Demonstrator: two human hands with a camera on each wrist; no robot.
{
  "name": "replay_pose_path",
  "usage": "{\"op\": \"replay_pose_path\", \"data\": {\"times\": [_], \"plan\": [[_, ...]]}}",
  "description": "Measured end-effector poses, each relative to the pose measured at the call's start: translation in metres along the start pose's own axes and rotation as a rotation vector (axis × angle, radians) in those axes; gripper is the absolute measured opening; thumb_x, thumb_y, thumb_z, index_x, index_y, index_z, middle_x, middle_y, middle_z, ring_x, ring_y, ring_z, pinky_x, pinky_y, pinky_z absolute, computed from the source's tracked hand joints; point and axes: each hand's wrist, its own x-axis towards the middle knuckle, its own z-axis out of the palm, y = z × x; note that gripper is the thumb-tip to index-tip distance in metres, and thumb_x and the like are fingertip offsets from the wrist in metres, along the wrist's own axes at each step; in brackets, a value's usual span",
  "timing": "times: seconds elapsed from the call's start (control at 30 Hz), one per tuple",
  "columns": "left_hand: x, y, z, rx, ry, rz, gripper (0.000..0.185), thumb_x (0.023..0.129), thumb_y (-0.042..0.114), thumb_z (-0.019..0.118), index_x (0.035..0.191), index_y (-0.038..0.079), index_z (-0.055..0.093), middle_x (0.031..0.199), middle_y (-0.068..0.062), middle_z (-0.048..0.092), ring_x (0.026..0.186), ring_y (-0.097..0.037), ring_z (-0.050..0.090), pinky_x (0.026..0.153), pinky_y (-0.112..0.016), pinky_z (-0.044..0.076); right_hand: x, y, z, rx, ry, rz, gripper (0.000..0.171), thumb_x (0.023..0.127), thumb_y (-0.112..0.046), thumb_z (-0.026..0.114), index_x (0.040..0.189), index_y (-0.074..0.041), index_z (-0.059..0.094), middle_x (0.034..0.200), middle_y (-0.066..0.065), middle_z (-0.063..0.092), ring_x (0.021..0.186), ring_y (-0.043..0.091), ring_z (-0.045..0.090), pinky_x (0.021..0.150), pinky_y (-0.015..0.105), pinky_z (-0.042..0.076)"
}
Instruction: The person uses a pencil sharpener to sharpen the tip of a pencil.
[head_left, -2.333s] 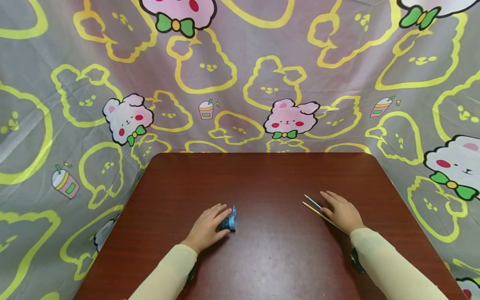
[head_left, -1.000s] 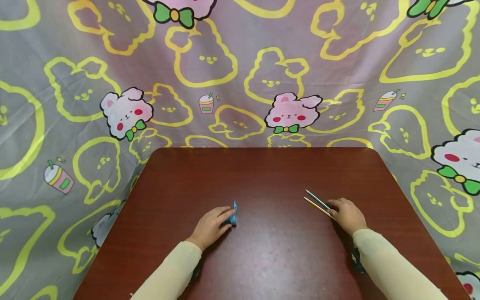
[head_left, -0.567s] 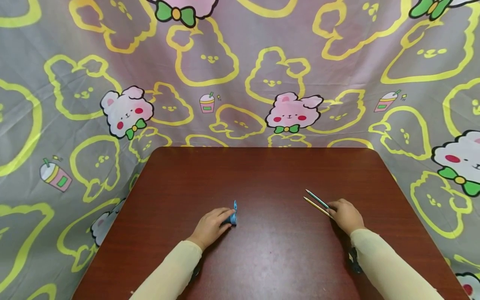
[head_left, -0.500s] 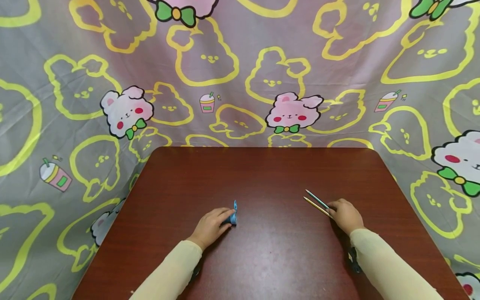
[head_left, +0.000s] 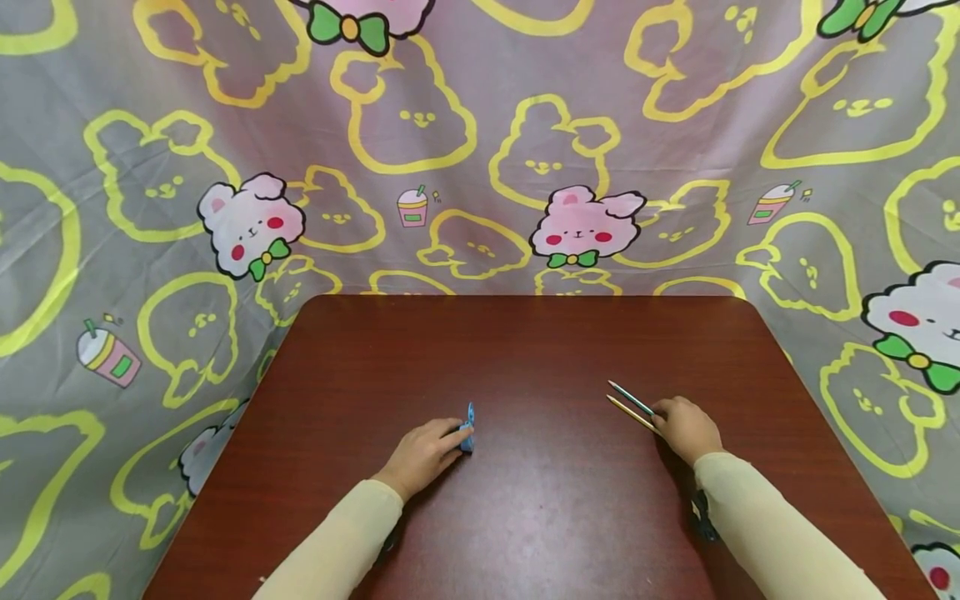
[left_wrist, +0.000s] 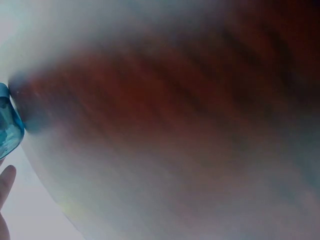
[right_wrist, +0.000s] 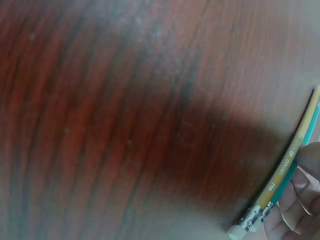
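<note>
blue pencil sharpener [head_left: 467, 435] sits pinched in your left hand [head_left: 422, 454]; right of it, your right hand [head_left: 686, 428] grips two pencils [head_left: 632, 405].

Both hands, left hand [head_left: 422, 456] and right hand [head_left: 687, 427], rest with fingers curled.

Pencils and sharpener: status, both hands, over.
Left hand grips blue sharpener on table. Right hand holds two pencils flat on table. Nothing between them.

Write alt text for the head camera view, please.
A person's left hand grips a small blue object and the right hand holds two pencils, both on a dark red table before a cartoon-bear cloth.
</note>
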Motion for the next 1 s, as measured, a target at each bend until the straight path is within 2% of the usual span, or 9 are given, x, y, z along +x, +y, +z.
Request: {"op": "replay_pose_path", "data": {"times": [0.2,0.47,0.73,1.0], "plan": [[-0.004,-0.001,0.002,-0.006,-0.025,0.014,0.045,0.073,0.011,0.084,0.116,0.010,0.070,0.110,-0.009,0.065,0.099,-0.023,0.064,0.078,-0.034,0.056,0.001,0.002,-0.001,-0.030,-0.012,-0.008,0.019,0.085,-0.012,0.064,0.100,-0.001,0.069,0.088,0.016,0.064,0.081,0.037,0.063,0.068,0.054,0.050],[-0.002,0.004,-0.001,-0.025,-0.059,-0.016,0.045,0.075,0.009,0.082,0.118,0.011,0.069,0.112,-0.009,0.065,0.100,-0.022,0.064,0.078,-0.034,0.055,0.004,0.007,0.001,-0.040,-0.004,-0.001,0.019,0.082,-0.013,0.062,0.097,-0.003,0.069,0.089,0.018,0.067,0.079,0.038,0.063,0.062,0.054,0.049],[0.000,0.006,-0.001,-0.016,-0.057,-0.047,0.044,0.075,0.008,0.082,0.117,0.012,0.070,0.111,-0.007,0.065,0.099,-0.022,0.063,0.078,-0.033,0.055,0.009,0.015,0.001,-0.022,0.018,0.004,0.021,0.081,-0.015,0.060,0.097,-0.006,0.071,0.090,0.017,0.069,0.076,0.036,0.064,0.060,0.052,0.049],[0.005,0.005,0.001,-0.043,-0.021,-0.077,0.044,0.073,0.003,0.082,0.115,0.010,0.069,0.110,-0.008,0.063,0.101,-0.023,0.061,0.081,-0.034,0.055,0.010,0.014,-0.009,0.008,0.042,-0.001,0.023,0.082,-0.015,0.061,0.100,-0.004,0.071,0.096,0.019,0.069,0.079,0.038,0.065,0.063,0.053,0.050]]}}
